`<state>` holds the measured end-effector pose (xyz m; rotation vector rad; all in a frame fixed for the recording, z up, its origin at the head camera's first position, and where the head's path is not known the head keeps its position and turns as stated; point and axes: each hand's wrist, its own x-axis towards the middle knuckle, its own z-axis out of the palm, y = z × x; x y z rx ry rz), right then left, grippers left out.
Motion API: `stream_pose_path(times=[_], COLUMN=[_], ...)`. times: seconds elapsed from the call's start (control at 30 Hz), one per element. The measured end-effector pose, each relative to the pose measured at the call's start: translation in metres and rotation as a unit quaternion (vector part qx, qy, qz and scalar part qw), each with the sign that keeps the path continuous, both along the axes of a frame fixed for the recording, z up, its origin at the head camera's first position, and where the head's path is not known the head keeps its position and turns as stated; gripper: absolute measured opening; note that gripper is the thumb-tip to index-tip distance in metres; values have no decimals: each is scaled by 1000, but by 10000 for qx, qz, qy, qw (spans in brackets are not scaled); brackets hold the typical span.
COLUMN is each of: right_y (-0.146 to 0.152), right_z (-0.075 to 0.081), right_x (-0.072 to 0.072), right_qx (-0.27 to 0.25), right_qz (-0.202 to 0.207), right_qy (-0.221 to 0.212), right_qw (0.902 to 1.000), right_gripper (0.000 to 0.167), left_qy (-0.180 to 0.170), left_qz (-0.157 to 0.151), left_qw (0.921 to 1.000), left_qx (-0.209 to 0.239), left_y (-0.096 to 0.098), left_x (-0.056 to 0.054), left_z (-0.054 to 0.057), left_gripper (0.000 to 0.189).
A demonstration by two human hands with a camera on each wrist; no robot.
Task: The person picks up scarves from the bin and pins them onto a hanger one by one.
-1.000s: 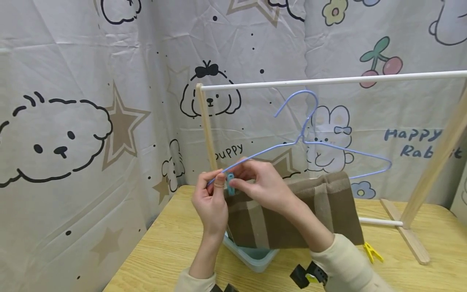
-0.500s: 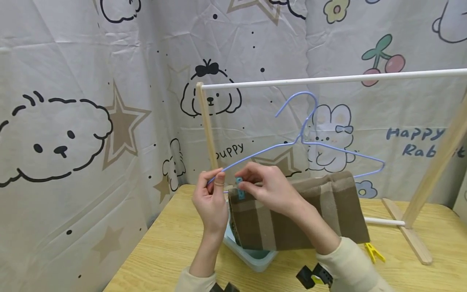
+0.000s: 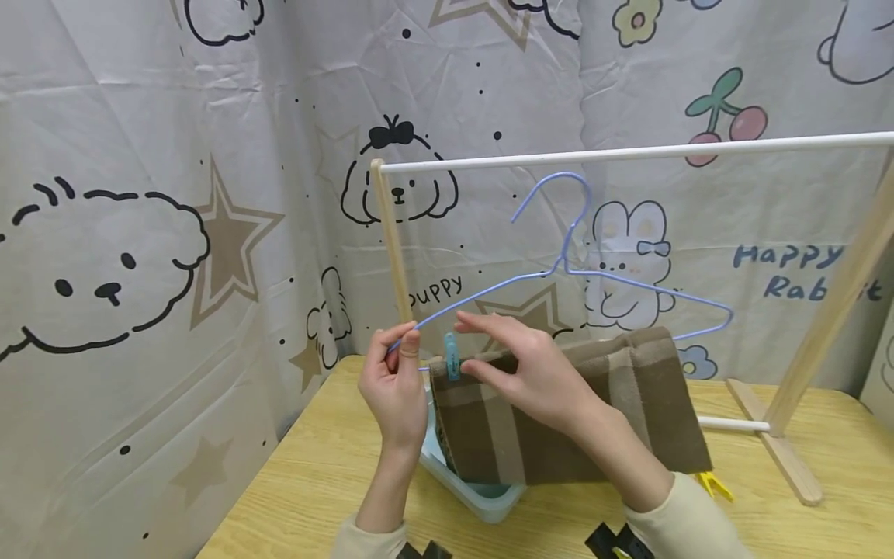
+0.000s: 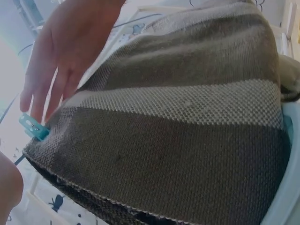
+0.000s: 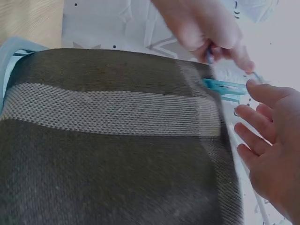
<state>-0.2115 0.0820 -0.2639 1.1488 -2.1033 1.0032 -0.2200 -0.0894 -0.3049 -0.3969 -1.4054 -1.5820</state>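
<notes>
A blue wire hanger (image 3: 517, 279) is held up by its left end, pinched between the thumb and fingers of my left hand (image 3: 394, 388). Brown cloth with pale stripes (image 3: 559, 450) hangs folded over the hanger's lower bar. A teal clothespin (image 3: 452, 357) grips the cloth's top edge near its left corner, also visible in the right wrist view as a teal clothespin (image 5: 225, 87). Just right of the clothespin is my right hand (image 3: 538, 373), thumb and fingers spread apart with nothing between them. In the left wrist view, the right hand's fingers (image 4: 56, 93) point down beside the clothespin.
A light blue plastic basket (image 3: 482, 505) stands on the wooden table (image 3: 300, 466) beneath the cloth. Behind it rises a rack with a white rail (image 3: 628, 155) and wooden posts. A yellow clothespin (image 3: 715, 487) lies to the right, partly covered by the cloth.
My right hand has set the teal clothespin onto the cloth's left corner and let go, its fingers spreading apart. My left hand keeps its pinch on the hanger.
</notes>
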Motion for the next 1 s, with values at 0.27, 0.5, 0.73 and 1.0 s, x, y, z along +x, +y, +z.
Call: stream_pose_path(times=[0.27, 0.5, 0.73, 1.0], right_y=[20, 38, 69, 117], right_z=[-13, -31, -38, -47], right_x=[7, 20, 30, 38], right_qx=[-277, -161, -441, -520], right_qz=[-17, -318, -233, -566], right_qy=[648, 643, 1456, 1552], right_qw=[9975, 9973, 9881, 9849], right_gripper=[51, 49, 32, 44], left_qy=[-110, 74, 216, 316], left_qz=[116, 213, 373, 581], left_qw=[9997, 9995, 9990, 9978], left_qx=[-169, -240, -72, -59], left_y=[-2, -3, -5, -9], left_x=[-7, -10, -10, -11], left_z=[-3, -7, -7, -5], left_gripper=[14, 13, 12, 12])
